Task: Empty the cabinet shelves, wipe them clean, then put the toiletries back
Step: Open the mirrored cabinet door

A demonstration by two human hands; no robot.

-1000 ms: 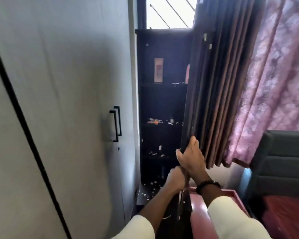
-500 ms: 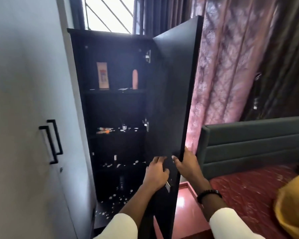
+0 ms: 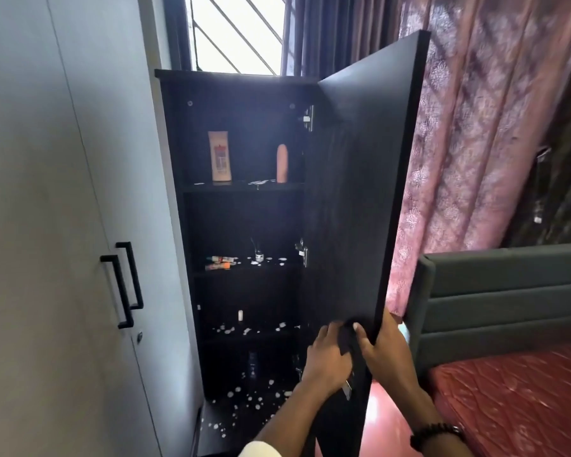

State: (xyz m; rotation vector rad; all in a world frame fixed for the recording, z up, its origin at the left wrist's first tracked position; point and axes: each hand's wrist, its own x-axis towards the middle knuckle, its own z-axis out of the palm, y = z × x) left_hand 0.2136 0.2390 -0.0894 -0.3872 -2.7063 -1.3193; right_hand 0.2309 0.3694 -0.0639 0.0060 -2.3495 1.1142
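Tall dark cabinet [image 3: 175, 133] standing open, door [image 3: 360, 192] swung out toward 2 o'clock of the shelves

Right hand [image 3: 384, 349] grasping the door's free edge low down — thumb on the inner face, fingers hidden behind the edge. Left hand [image 3: 327, 356] laid on the door's inner face just beside it at 9 o'clock, fingers bent against the panel; whether clamped on anything, cannot tell. Dark beaded bracelet [image 3: 437, 435] on the right wrist

Top shelf [image 3: 244, 187]: peach bottle [image 3: 220, 156] upright at left, slim orange tube [image 3: 282, 163] upright at right, well apart. Second shelf [image 3: 244, 271]: two small tubes [image 3: 221, 262] lying flat at left, tiny dark-capped bottle [image 3: 258, 255] near centre. Third shelf [image 3: 244, 336]: one small white item [image 3: 240, 315], too small to name. White specks [image 3: 264, 395] scattered over the shelves and cabinet floor

At 9 o'clock, pale wardrobe [image 3: 63, 192] with two black handles [image 3: 126, 282]. At 12, barred window [image 3: 234, 34]. At 3, pink patterned curtain [image 3: 475, 127], grey headboard [image 3: 508, 291], red bedspread [image 3: 515, 400]
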